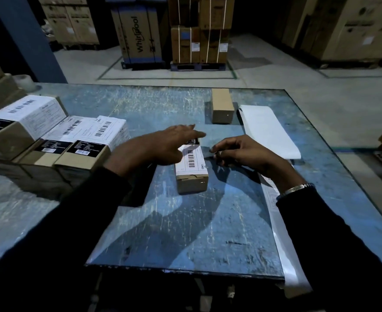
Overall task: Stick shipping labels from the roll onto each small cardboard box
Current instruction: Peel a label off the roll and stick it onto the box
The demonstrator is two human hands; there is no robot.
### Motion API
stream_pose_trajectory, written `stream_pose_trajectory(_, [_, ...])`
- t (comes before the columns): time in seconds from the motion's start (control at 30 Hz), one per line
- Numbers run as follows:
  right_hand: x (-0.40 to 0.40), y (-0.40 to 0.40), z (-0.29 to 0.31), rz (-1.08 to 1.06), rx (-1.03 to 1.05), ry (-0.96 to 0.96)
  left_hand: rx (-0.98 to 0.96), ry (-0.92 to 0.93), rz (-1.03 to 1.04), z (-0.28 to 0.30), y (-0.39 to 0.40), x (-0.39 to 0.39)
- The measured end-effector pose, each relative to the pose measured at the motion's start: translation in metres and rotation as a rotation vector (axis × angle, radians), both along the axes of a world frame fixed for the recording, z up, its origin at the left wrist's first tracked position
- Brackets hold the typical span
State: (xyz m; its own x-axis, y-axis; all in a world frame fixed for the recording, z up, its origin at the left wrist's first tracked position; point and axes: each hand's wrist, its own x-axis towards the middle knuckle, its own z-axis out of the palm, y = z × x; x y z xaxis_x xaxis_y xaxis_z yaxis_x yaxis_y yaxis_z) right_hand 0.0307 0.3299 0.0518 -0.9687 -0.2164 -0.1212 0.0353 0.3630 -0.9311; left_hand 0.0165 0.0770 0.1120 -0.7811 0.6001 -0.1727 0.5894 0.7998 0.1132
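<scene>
Boxes (50, 140) already labelled sit stacked at the tabletop's (185, 233) left; one small box (192, 174) lies mid-tabletop, a plain box (222, 105) farther off. Left hand (169, 143) presses flat, fingers straight, on its label (193, 158). Right hand (241, 152) pinches the label strip (282, 233) just right.

Three labelled boxes (57, 140) stacked left, two small boxes (191, 170), perhaps two label strips (268, 129)

Scratched blue worktop (185, 233); beyond its far edge, tall cardboard appliance cartons (140, 32) stand on pallets (197, 66) on the grey floor (264, 64).
</scene>
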Motion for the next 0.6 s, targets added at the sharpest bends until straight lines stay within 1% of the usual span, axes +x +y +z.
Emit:
stream_pose_trajectory(0.03, [-0.001, 0.001, -0.001, -0.005, 0.003, -0.004, -0.111, -0.021, -0.032, 0.007, 0.003, -0.005])
stream_pose_trajectory(0.1, [-0.001, 0.003, -0.001, 0.006, 0.013, -0.008, -0.31, 0.01, -0.094, 0.007, 0.01, -0.016])
stream_pose_trajectory(0.13, [-0.001, 0.003, -0.001, 0.014, 0.014, -0.009, -0.349, 0.011, -0.125, 0.002, 0.011, -0.022])
stream_pose_trajectory(0.17, [-0.002, 0.004, -0.001, 0.015, 0.009, -0.009, -0.343, -0.006, -0.157, -0.001, 0.011, -0.027])
stream_pose_trajectory(0.23, [-0.002, 0.007, -0.002, -0.011, -0.037, -0.012, -0.256, -0.041, -0.218, -0.004, 0.006, -0.035])
stream_pose_trajectory(0.3, [-0.004, 0.011, -0.005, -0.056, -0.089, -0.003, -0.162, -0.016, -0.254, -0.002, -0.001, -0.036])
stream_pose_trajectory(0.37, [-0.005, 0.01, -0.009, -0.098, -0.093, 0.017, -0.092, 0.048, -0.224, 0.002, -0.009, -0.03])
stream_pose_trajectory(0.43, [-0.006, 0.007, -0.012, -0.123, -0.059, 0.041, 0.006, 0.103, -0.15, 0.006, -0.017, -0.015])
stream_pose_trajectory(0.5, [-0.008, 0.005, -0.015, -0.095, 0.007, 0.083, 0.166, 0.182, -0.095, 0.008, -0.026, -0.002])
stream_pose_trajectory(0.53, [-0.008, 0.005, -0.015, -0.069, 0.036, 0.102, 0.237, 0.254, -0.082, 0.012, -0.032, 0.006])
stream_pose_trajectory(0.6, [-0.007, 0.005, -0.018, -0.047, 0.031, 0.128, 0.354, 0.391, -0.052, 0.022, -0.045, 0.019])
